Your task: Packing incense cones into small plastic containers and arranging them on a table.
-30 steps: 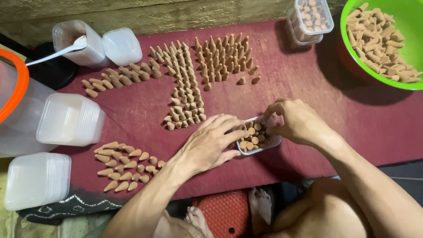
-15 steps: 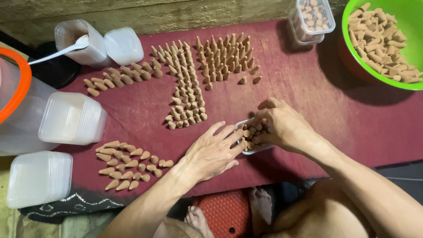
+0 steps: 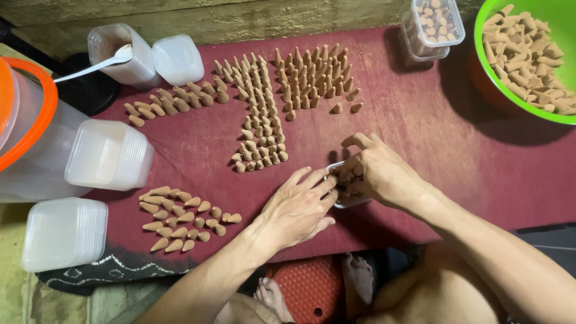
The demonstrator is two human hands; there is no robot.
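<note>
Hands over small clear tub of cones, left hand fingers spread loose, right hand fingers grip unclear

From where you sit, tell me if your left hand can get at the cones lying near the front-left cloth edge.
Probably yes: the left hand lies beside the loose cones, with only bare red cloth between.

Small clear plastic box of brown incense cones: centre of cloth-covered surface, between both hands. Standing cone rows behind it; round plastic bowl of cones far right; stacked translucent lidded containers left.
</note>
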